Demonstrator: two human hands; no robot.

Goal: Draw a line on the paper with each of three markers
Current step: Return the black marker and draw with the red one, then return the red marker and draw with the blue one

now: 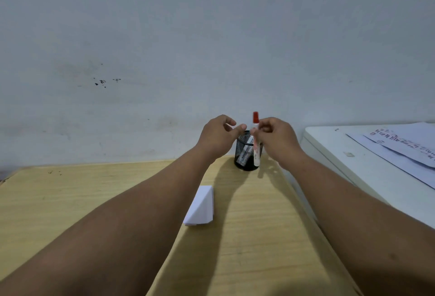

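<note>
From my feed, the right hand (275,138) has a red-capped marker (256,145) pinched near its upper end, thumb and fingertips closed around the white barrel just below the cap. The marker stands almost upright in front of the black mesh pen holder (246,154), red cap topmost. I cannot tell whether its lower end is touching the wooden table (70,201) or hanging just clear of it.

The left hand (217,135) is loosely open and holds nothing. Its thumb and forefinger are parted and reach toward the marker's cap end, close to it, but I see a small gap.

I judge the marker light, rigid and smooth-sided, so a 2-finger pinch carries it easily, though a slick plastic barrel can twist if the cap is tight. The sensible hold for uncapping is the barrel in the right hand, the cap in the left, pulled straight along the axis.

At least 1 other marker sits in the holder, pale with a dark band; I cannot count them through the mesh.

The paper (200,206) lies on the table nearer to me, between the forearms, well apart from the holder. It looks folded, thin and limp, and likely to slide under a pen stroke unless held down. I see no line on it.
</note>
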